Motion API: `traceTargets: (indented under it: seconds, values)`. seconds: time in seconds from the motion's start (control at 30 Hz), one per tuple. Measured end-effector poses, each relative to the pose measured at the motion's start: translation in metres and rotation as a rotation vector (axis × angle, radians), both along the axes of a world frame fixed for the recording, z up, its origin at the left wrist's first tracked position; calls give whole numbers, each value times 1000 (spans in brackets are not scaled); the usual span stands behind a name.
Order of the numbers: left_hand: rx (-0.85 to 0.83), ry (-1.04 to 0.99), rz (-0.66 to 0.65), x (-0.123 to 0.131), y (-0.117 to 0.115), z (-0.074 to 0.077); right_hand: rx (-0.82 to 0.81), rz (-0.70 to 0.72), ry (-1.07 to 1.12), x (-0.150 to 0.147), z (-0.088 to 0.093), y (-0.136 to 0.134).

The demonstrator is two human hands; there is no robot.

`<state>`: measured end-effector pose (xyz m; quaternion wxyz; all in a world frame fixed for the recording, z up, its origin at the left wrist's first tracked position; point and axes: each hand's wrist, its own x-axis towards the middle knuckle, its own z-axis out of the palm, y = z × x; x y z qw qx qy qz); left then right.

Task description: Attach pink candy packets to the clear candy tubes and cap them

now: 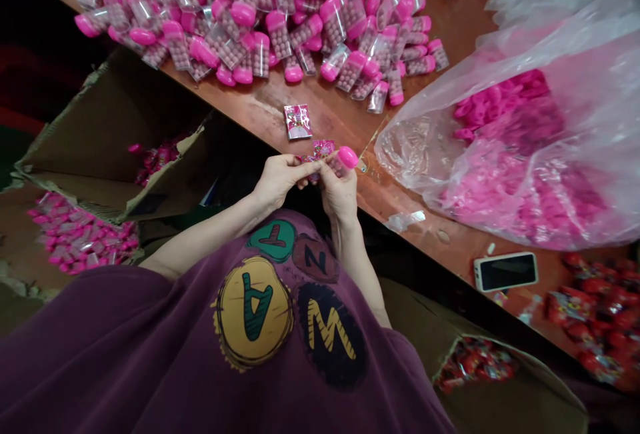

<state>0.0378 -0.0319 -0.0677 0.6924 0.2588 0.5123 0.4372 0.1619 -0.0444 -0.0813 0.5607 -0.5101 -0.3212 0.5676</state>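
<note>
My left hand (277, 181) and my right hand (340, 191) meet above the near edge of a brown wooden table (330, 111). The right hand grips a small clear tube with a bright pink cap (348, 157). A small pink printed packet (320, 151) sits between the fingers of both hands, partly hidden by them. An alike packet (298, 121) lies flat on the table just beyond my hands. Farther off, a large heap of pink-capped tubes filled with small beads (250, 21) covers the far side of the table.
A clear plastic bag of pink pieces (505, 147) lies on the right of the table, near a smartphone (506, 271) and red packets (595, 314). Open cardboard boxes (115, 141) stand below the table edge on both sides. Pink packets (80, 234) lie at lower left.
</note>
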Motion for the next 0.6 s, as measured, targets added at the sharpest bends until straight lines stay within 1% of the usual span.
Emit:
traceTargets:
  seconds: [0.17,0.27,0.37,0.47,0.53,0.6]
  values:
    - [-62,-161,-73,-5,-3,8,-33,31,90,1,0,0]
    - [-116,-166,-93,-8,-2,12,-41,50,88,3,0,1]
    - [-120,-149,-58,-11,0,12,-57,78,55,6,2,3]
    - [-98,-168,13,-15,3,9,-52,53,58,13,7,2]
    - [-91,-178,70,-18,5,7,-48,47,86,19,11,-2]
    - [-100,-171,112,-21,7,7,-54,76,104,22,17,-10]
